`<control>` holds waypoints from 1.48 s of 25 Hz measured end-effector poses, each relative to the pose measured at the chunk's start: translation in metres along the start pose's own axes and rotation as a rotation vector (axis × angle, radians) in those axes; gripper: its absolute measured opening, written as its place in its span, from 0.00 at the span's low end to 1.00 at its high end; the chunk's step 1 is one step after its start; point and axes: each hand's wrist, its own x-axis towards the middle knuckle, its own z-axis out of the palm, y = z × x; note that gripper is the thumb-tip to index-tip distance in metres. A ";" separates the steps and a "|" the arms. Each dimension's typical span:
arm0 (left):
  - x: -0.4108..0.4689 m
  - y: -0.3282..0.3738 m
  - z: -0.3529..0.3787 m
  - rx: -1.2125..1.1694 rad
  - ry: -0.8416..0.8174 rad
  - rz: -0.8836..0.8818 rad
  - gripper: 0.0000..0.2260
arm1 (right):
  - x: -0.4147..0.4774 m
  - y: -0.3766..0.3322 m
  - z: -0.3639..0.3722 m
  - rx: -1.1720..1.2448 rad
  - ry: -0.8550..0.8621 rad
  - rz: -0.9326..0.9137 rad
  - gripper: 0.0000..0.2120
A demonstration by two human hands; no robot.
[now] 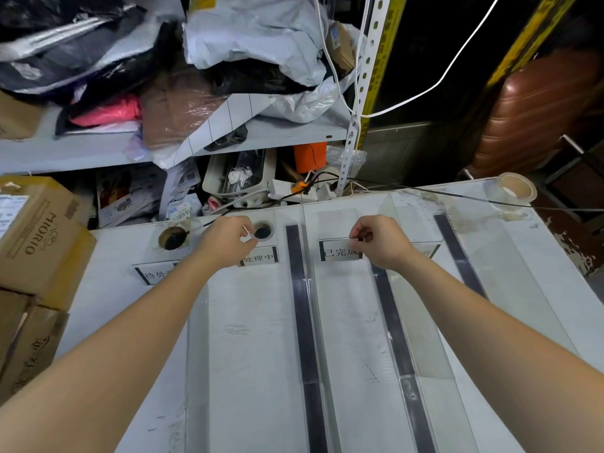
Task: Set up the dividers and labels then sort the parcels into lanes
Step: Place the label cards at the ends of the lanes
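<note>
- Four labels in a row near the far edge of the white surface (255, 322): middle-right label (340, 251), middle-left label (260, 256), left label (153, 274) partly behind the forearm, fourth one mostly hidden.
- Right hand (380, 241) above the middle-right label, fingers (356, 233) pinched on something thin, too small to tell.
- Left hand (225, 240) beside a round hole (262, 230), fingers pinched on a thin white piece.
- Clear dividers on dark strips (302, 305) running near to far, lanes between lying open.
- Tape roll (516, 189) at the far right corner.
- Cardboard boxes (36, 233) against the left edge; parcels (248, 34) heaped on the shelf beyond.
</note>
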 end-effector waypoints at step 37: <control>-0.146 0.023 -0.100 0.389 0.074 0.004 0.29 | -0.097 -0.140 -0.015 -0.487 0.121 -0.190 0.28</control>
